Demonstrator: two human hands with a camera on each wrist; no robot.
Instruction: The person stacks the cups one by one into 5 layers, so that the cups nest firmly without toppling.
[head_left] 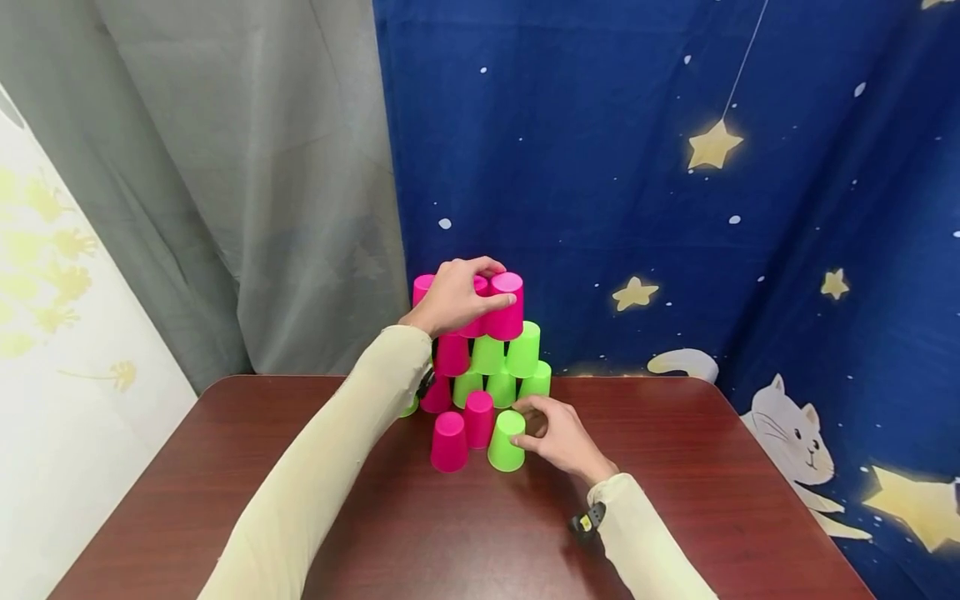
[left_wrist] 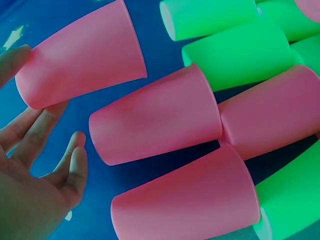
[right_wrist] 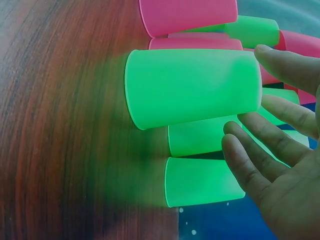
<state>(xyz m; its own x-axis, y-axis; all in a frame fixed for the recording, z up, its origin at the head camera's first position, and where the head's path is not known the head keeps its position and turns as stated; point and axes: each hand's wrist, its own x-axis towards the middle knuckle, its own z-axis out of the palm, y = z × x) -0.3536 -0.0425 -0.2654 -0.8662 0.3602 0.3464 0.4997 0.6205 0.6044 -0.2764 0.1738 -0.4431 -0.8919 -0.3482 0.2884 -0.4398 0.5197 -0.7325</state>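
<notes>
My left hand (head_left: 452, 297) pinches an upside-down pink cup (head_left: 511, 321) near its closed end, between thumb and fingers. In the left wrist view, this pink cup (left_wrist: 85, 57) is apart from the pink cup (left_wrist: 157, 117) beside it. Behind and below rises a stack of upside-down cups, with green cups (head_left: 522, 350) on its right side and pink cups (head_left: 452, 357) further left. My right hand (head_left: 562, 437) holds a green cup (head_left: 506, 446) by its closed top, thumb on one side and fingers on the other. This green cup (right_wrist: 192, 87) stands mouth down on the table.
Two pink cups, one in front (head_left: 449, 443) and one slightly behind (head_left: 479, 419), stand left of the held green cup. The brown table (head_left: 465, 542) ends at a blue starry curtain (head_left: 570, 167) and a grey curtain (head_left: 300, 208). My left forearm hides part of the stack's left side.
</notes>
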